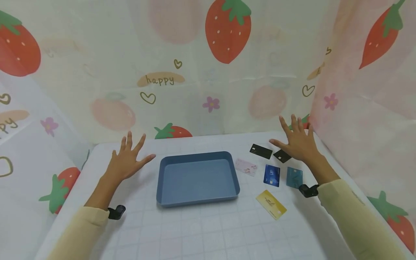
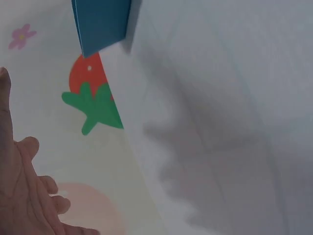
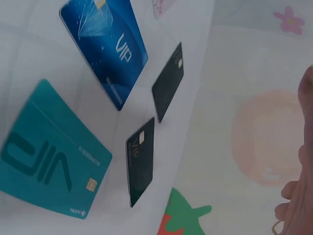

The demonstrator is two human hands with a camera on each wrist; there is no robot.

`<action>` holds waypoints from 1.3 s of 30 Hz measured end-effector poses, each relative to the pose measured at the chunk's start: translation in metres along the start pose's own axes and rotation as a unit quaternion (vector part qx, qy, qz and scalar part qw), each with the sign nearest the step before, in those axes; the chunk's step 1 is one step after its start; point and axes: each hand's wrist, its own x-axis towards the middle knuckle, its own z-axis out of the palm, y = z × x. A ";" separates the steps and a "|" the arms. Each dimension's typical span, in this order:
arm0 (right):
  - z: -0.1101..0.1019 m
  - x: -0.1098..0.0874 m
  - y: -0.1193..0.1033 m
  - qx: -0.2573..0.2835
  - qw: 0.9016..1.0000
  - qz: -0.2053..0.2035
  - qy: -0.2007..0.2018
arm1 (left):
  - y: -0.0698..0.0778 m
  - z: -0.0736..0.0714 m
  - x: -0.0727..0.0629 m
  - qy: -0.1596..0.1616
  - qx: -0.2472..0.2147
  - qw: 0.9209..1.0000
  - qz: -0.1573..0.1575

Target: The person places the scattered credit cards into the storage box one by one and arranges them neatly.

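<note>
Cards (image 1: 271, 176) lay flat on the white table (image 1: 208, 234), six of them, just to the right of a shallow blue-gray tray (image 1: 198, 180) with rounded corners. We saw one pink card (image 1: 246, 167) with small red markings, one glossy blue card (image 3: 110, 54) lettered VIP in white, one teal card (image 1: 294, 177) with large dark lettering, one gold-yellow card (image 1: 271, 204) and two black cards (image 1: 261, 151), each bearing a pale chip.

The long axes of the pink card and the left black one ran mostly left to right, their right ends tipped toward us. The other black card, partly covered by the hand in the head view, slanted likewise, and we found both black ones pointing their chip ends leftward. Blue and teal stretched away from us; the yellow slanted from far left to near right. The tray's long axis ran across the table.

Both hands were released, fingers spread: the left hand (image 1: 125, 161) was raised left of the tray, the right hand (image 1: 299, 142) above the table near the black cards.
</note>
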 end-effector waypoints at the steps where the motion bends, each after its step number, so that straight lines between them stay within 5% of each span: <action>1: 0.000 -0.003 0.000 0.002 1.000 -0.001 -0.001 | 0.002 0.002 -0.002 -0.004 -0.005 1.000 0.003; 10: -0.001 -0.027 0.001 0.055 0.997 0.017 -0.042 | 0.030 0.012 -0.028 -0.062 -0.083 0.995 0.010; 15: -0.003 -0.039 0.009 0.087 0.993 0.032 -0.079 | 0.039 0.017 -0.035 -0.068 -0.122 0.990 0.035; 31: 0.019 -0.066 0.033 0.148 0.974 0.064 -0.159 | 0.037 0.039 -0.045 -0.078 -0.243 0.962 0.096; 39: 0.034 -0.070 0.035 0.139 0.971 0.079 -0.179 | 0.033 0.043 -0.047 -0.083 -0.277 0.953 0.087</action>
